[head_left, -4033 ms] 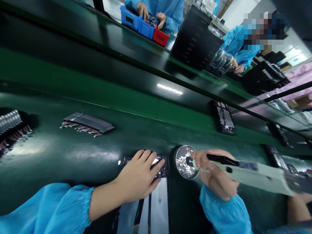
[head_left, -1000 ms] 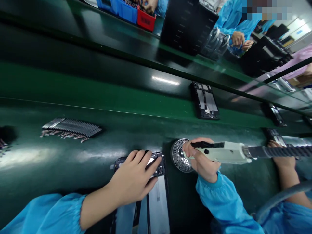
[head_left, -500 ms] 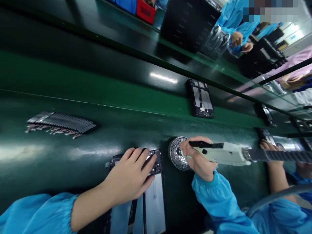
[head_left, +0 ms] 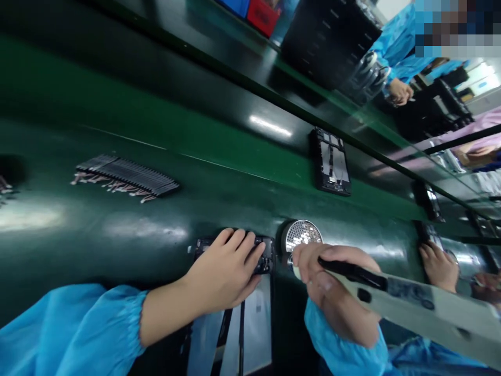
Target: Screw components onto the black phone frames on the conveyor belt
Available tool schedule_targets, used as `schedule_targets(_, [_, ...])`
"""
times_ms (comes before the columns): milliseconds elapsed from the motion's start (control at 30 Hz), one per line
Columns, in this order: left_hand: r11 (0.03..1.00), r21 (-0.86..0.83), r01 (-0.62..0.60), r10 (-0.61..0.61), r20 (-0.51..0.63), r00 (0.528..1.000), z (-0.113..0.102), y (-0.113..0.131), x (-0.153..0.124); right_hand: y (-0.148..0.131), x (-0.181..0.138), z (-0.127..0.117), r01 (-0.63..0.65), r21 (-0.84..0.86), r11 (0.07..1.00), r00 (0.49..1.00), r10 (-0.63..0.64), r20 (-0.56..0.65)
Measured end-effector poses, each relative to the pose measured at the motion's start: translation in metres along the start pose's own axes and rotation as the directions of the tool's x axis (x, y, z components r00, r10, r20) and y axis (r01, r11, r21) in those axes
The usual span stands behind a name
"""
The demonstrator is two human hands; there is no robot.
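Observation:
My left hand [head_left: 225,269] lies over the top end of an opened tablet [head_left: 256,329], fingers apart and resting on its dark inner frame. Pale silver panels and black strips show in the tablet below the hand. My right hand [head_left: 336,287] is wrapped round a pale electric screwdriver [head_left: 422,308] with a black lever. The screwdriver slants, its rear end toward the lower right. Its front end is at the near left edge of a round metal screw holder [head_left: 303,235] with a perforated top, and the tip itself I cannot make out.
A row of flat packs with wires [head_left: 127,175] lies on the green bench at the left. Another opened tablet [head_left: 331,162] rests on the strip beyond. A co-worker's hand [head_left: 438,263] is at the right. Black stacked trays [head_left: 329,39] and a red bin [head_left: 263,16] stand behind.
The screwdriver has tilted, its rear end swinging down and nearer the camera, while its front end stays by the screw holder. My left hand remains on the tablet. The whole view has shifted.

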State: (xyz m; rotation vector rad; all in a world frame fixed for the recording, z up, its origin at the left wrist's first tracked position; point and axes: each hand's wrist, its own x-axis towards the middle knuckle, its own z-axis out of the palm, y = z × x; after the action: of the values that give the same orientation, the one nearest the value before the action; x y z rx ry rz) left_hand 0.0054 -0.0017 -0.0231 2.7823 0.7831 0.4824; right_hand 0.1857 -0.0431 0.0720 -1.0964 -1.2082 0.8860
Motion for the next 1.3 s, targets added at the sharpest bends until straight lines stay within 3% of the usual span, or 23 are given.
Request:
schedule_targets(167, [1.000, -0.021, 0.001, -0.001, 0.009, 1.000, -0.001, 0.002, 0.002, 0.017, -0.006, 0.011, -0.057, -0.054, 0.997, 0.997, 0.059, 0.053])
schedule_targets(800, [1.000, -0.002, -0.008, 0.008, -0.039, 0.999, 0.003, 0.004, 0.003, 0.016, -0.003, 0.013, -0.034, -0.111, 0.993, 0.989, 0.050, 0.141])
schedule_targets(1000, [1.000, 0.003, -0.017, 0.017, -0.040, 0.999, 0.001, 0.004, 0.003, 0.019, -0.007, 0.014, -0.049, -0.114, 0.992, 0.996, 0.058, 0.073])
schedule_targets(1300, [1.000, -0.005, -0.013, 0.013, -0.047, 0.999, 0.002, 0.004, 0.003, 0.022, -0.009, 0.013, -0.063, -0.120, 0.991, 0.995, 0.072, 0.070])
